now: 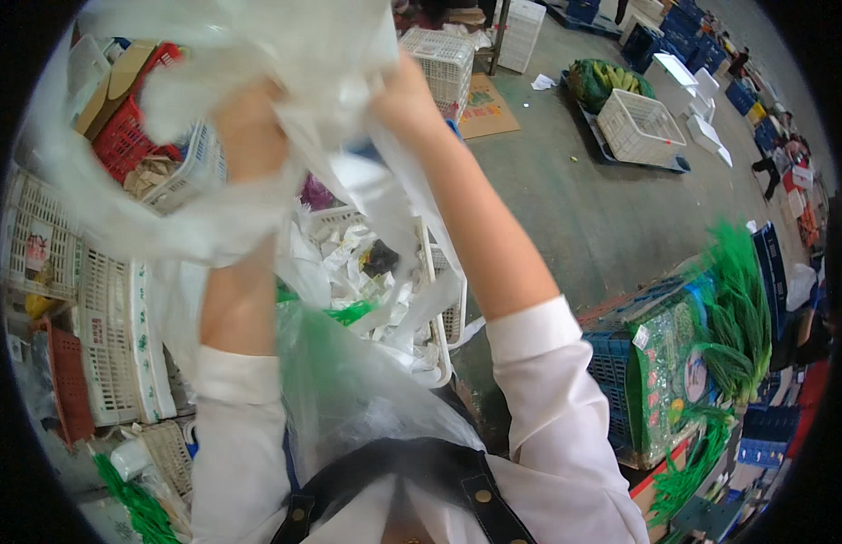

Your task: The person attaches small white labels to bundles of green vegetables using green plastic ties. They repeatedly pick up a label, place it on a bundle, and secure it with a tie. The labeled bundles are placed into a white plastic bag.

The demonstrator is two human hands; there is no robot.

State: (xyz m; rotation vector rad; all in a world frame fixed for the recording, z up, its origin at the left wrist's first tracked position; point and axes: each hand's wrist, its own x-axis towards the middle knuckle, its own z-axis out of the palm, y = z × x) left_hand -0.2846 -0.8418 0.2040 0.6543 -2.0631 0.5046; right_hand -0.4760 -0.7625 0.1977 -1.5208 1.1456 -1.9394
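Both my hands are raised high in front of me, in a large translucent plastic bag (325, 61) that is blurred by motion. My left hand (251, 129) is partly covered by the bag, and a strip of its film crosses the forearm. My right hand (407, 95) grips the bag's other side near the top of the view. Below them stands a white plastic crate (434, 340) filled with crumpled white bags or wrappings (353, 251), a black bundle (378, 258) and some green plastic (351, 312). Clear plastic film (359, 381) lies between my forearms, close to my apron.
White crates (108, 333) and a red basket (121, 136) stand at the left. Blue crates (610, 381) with green leafy vegetables (733, 319) are at the right. A low platform farther off holds a white crate (642, 129) and a green bundle (597, 81).
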